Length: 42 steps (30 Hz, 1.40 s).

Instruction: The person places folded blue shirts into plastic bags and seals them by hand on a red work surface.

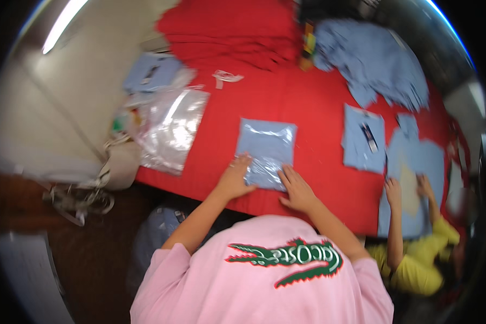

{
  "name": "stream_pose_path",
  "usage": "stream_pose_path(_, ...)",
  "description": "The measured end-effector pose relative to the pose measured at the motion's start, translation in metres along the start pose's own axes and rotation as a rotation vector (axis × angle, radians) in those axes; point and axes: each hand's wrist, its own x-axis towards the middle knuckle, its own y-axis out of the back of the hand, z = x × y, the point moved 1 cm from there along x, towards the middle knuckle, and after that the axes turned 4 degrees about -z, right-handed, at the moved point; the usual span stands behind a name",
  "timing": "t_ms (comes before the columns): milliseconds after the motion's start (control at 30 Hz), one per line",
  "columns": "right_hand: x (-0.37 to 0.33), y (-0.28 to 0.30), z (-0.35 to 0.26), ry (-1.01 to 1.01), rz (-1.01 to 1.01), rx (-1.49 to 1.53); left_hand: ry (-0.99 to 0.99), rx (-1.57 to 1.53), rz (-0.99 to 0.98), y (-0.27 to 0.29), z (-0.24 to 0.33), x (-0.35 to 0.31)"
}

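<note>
A folded blue garment in a clear plastic bag (267,141) lies flat on the red-covered table (318,194) in front of me. My left hand (235,178) rests at the lower left edge of the bag, fingers stretched out over its side. At the lower right corner, my right hand (298,189) lies with its fingers apart, the tips touching the plastic. Neither hand is closed around anything. The plastic is shiny and wrinkled along the part nearest me.
Clear plastic bags (179,127) lie to the left, with a packed blue garment (154,74) beyond. Folded red cloth (229,32) and heaped blue garments (370,56) stand at the back. Right of me, a folded, tagged blue shirt (364,140) lies near a co-worker handling another garment (424,162).
</note>
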Motion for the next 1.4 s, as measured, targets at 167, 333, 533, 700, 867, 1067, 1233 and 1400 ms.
stream_pose_path(167, 0.024, 0.002, 0.055, 0.191, 0.017, -0.427, -0.014, 0.277, -0.148, 0.003, 0.031, 0.031)
stream_pose_path(333, 0.073, 0.060, -0.003, 0.325, 0.124, -0.323, 0.020, 0.068, -0.067, 0.016, 0.006, -0.004)
stream_pose_path(533, 0.114, 0.142, -0.052, 0.203, 0.432, 0.294, 0.125, -1.065, 0.151, 0.098, -0.034, -0.024)
stream_pose_path(700, 0.179, 0.152, -0.080, -0.038, 0.582, 1.039, 0.083, -1.480, 0.162, 0.159, -0.031, -0.021)
stream_pose_path(867, 0.263, 0.171, -0.106, -0.045, 0.680, 1.098, 0.223, -1.186, 0.256, 0.262, -0.092, 0.011)
stream_pose_path(1067, 0.280, 0.232, -0.201, 0.574, 0.458, 0.927, 0.401, -0.744, 0.242, 0.453, -0.239, 0.063)
stream_pose_path(1233, 0.269, 0.293, -0.263, 0.930, -0.032, 1.198, 0.484, -0.542, 0.132, 0.519, -0.394, 0.186)
stream_pose_path(1400, 0.307, 0.287, -0.285, 0.922, -0.027, 1.371, 0.632, 0.431, 0.192, 0.469, -0.434, 0.213)
